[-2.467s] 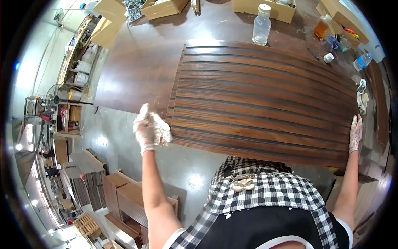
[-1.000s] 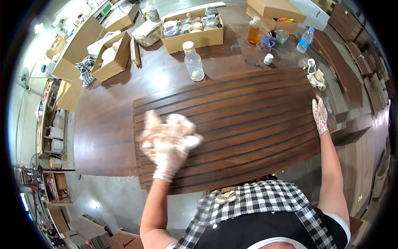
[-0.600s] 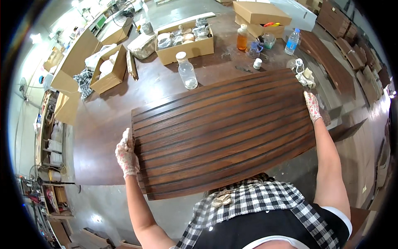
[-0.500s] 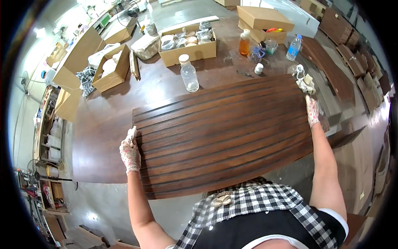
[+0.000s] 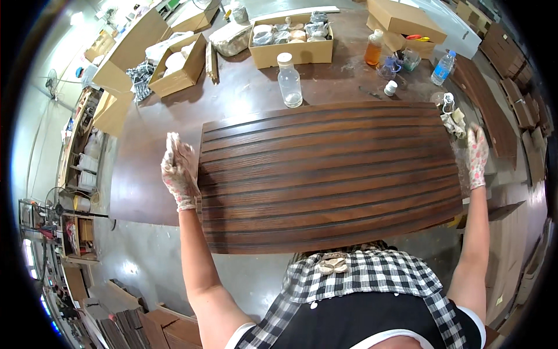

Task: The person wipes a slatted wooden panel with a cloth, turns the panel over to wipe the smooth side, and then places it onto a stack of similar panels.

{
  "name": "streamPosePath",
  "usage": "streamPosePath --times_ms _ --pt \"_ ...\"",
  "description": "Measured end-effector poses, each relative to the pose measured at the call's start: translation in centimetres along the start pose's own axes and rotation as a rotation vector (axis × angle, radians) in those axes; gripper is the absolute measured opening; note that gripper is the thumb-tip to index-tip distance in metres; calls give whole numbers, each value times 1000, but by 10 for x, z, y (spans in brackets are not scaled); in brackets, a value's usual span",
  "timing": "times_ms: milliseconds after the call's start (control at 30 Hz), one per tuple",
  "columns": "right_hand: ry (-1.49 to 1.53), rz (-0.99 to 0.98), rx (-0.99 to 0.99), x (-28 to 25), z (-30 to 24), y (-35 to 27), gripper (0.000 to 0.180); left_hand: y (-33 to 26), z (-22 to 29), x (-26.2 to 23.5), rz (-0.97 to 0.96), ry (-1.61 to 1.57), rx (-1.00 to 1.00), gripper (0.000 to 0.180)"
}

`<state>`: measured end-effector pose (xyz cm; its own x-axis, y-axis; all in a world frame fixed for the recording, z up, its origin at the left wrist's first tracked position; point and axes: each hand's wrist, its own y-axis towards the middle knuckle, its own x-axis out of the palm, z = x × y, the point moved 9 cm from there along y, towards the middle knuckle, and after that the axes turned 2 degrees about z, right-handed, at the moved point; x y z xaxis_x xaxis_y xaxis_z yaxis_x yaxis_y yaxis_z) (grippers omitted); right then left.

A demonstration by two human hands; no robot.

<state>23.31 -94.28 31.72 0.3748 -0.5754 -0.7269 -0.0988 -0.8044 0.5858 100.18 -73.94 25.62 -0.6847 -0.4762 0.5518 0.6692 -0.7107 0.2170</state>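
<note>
A dark brown grooved wooden panel (image 5: 331,180) lies flat in front of me, its near edge close to my checked apron. My left hand (image 5: 180,174), in a white glove with pink spots, is beside the panel's left edge. Its fingers are stretched upward and hold nothing; whether its side touches the edge I cannot tell. Past the right edge, my right hand (image 5: 477,154) is apart from the panel, gloved alike, fingers straight and nothing in them. A crumpled pale cloth (image 5: 453,123) lies near the panel's far right corner, close to my right hand.
Beyond the panel on the brown table (image 5: 151,139) stand a clear glass bottle (image 5: 289,84), an amber bottle (image 5: 373,49), a small white bottle (image 5: 390,88) and a blue-labelled water bottle (image 5: 443,68). Open cardboard boxes (image 5: 293,55) hold bagged items. A long brown board (image 5: 485,104) is at right.
The panel has turned to lie squarer to me. My right hand has let go and moved outward; my left hand's fingers have come off the edge and point upward. My view has shifted.
</note>
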Motion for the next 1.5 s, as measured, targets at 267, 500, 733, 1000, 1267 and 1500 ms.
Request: streamPosePath --times_ms 267,500,733,1000,1267,1500 --pt "1024 -345 -165 54 -242 -25 46 -69 -30 167 -339 365 -206 46" --pt "820 -135 -817 66 -397 -138 69 -121 -90 228 -650 129 -146 54" --pt "394 -433 -386 101 -271 -99 45 -13 -102 130 -263 486 -299 44" --pt "106 -468 -566 136 -275 -147 58 77 -220 166 -381 1003 -225 94" --pt "175 -458 -568 130 -284 -151 48 106 -289 216 -443 877 -71 57" --pt "402 -432 -408 139 -273 -148 45 111 -200 232 -368 296 26 40"
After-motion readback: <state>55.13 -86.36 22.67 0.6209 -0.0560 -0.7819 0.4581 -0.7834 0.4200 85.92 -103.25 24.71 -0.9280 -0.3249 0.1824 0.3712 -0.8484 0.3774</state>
